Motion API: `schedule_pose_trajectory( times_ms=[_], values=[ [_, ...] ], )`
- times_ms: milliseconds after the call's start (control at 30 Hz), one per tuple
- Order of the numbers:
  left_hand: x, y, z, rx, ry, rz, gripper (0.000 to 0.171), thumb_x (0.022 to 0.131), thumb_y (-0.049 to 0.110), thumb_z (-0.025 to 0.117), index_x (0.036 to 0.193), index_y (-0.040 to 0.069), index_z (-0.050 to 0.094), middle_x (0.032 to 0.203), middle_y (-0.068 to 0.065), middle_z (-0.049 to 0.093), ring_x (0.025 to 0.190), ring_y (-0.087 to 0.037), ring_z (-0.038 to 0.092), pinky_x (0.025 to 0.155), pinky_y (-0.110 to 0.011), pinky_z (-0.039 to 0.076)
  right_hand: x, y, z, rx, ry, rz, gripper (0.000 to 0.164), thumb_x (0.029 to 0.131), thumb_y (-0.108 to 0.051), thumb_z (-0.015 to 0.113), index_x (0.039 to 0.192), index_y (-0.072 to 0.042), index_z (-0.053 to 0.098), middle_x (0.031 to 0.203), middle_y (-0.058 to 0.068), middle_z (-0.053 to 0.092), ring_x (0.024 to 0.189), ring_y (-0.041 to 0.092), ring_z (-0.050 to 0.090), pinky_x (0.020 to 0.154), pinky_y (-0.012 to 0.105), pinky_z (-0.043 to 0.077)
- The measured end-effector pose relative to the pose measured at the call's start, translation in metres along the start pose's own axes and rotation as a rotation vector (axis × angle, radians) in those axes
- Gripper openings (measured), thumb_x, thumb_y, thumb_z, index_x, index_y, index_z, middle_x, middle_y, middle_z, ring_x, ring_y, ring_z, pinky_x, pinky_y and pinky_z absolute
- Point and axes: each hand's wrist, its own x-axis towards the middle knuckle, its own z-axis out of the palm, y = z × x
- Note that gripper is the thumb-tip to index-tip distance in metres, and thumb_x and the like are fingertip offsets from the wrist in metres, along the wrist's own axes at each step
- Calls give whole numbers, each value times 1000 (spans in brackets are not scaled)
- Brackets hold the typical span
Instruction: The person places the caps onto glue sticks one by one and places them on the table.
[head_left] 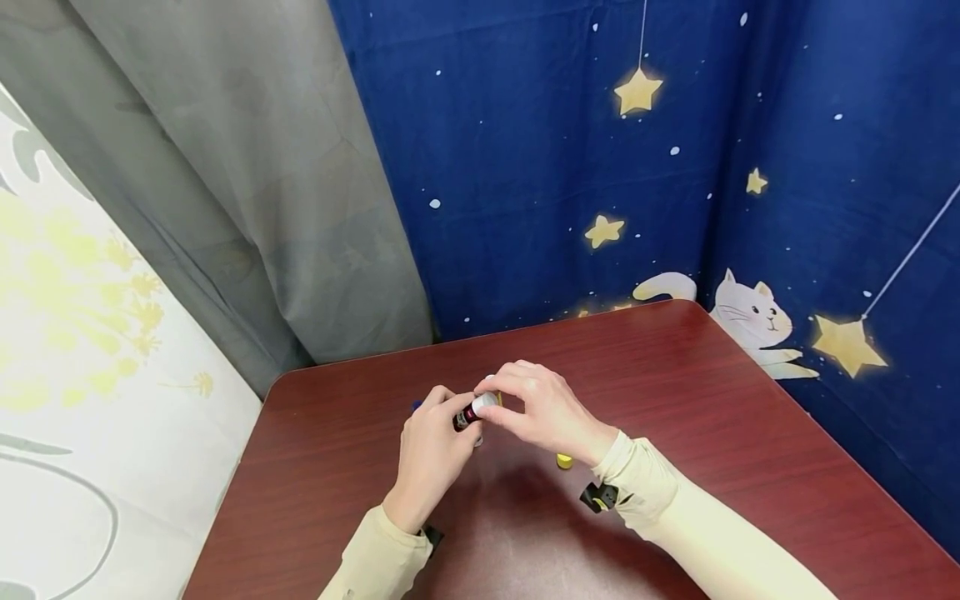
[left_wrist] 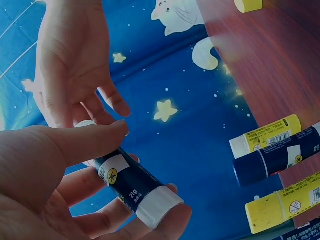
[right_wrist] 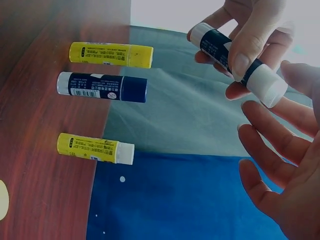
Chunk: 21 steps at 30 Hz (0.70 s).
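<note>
In the left wrist view, a dark navy glue stick (left_wrist: 131, 180) with white ends lies tilted in my left hand (left_wrist: 45, 165). The thumb presses along its barrel, and the fingers curl beneath. My right hand (head_left: 543, 408) is at the upper white end, thumb and forefinger on either side of it in the head view. Seen from the right wrist, the fingers of that hand (right_wrist: 285, 155) are spread and loosely bent beside the ridged white end. Below the hands lie a yellow glue stick with a white end (right_wrist: 95, 148), a navy one (right_wrist: 100, 87) and a yellow-capped one (right_wrist: 110, 54).
A small yellow cap (head_left: 564, 461) stands on the reddish-brown table (head_left: 337, 467), under the right wrist. Behind the table hang a grey curtain (head_left: 225, 167) and a blue one (head_left: 525, 167) printed with stars and a cat.
</note>
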Motion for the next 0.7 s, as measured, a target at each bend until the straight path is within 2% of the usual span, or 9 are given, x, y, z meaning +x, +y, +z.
schedule_pose_trajectory(
  times_ms=[133, 333, 533, 700],
  values=[
    [0, -1, 1, 14, 14, 10, 27, 79, 15, 82, 106, 18, 79, 87, 4, 57, 67, -11, 54, 57, -30, 47, 0, -1, -3, 7, 11, 2, 27, 94, -38, 73, 118, -26, 73, 109, -13, 67, 99, 6, 61, 79, 28, 51],
    [0, -1, 0, -21, 62, 0, 27, 79, 17, 83, 105, 23, 79, 85, 7, 56, 67, -10, 55, 57, -32, 46, 0, -1, -9, -15, 32, 11, 35, 94, -37, 72, 128, -28, 69, 123, -11, 63, 112, 5, 58, 88, 32, 51],
    [5, -2, -3, -96, 102, -18, 21, 82, 27, 85, 101, 26, 77, 84, 8, 56, 68, -10, 56, 59, -34, 47, 2, 4, -16, -48, 48, 31, 48, 94, -40, 70, 139, -28, 61, 138, -4, 57, 126, 13, 53, 99, 44, 43],
    [9, -6, -8, -113, 146, -33, 27, 80, 27, 87, 104, 23, 77, 82, 9, 57, 66, -9, 53, 57, -32, 44, 2, 6, -22, -75, 56, 66, 56, 93, -43, 70, 145, -31, 55, 146, -5, 50, 132, 15, 48, 101, 49, 39]
  ],
)
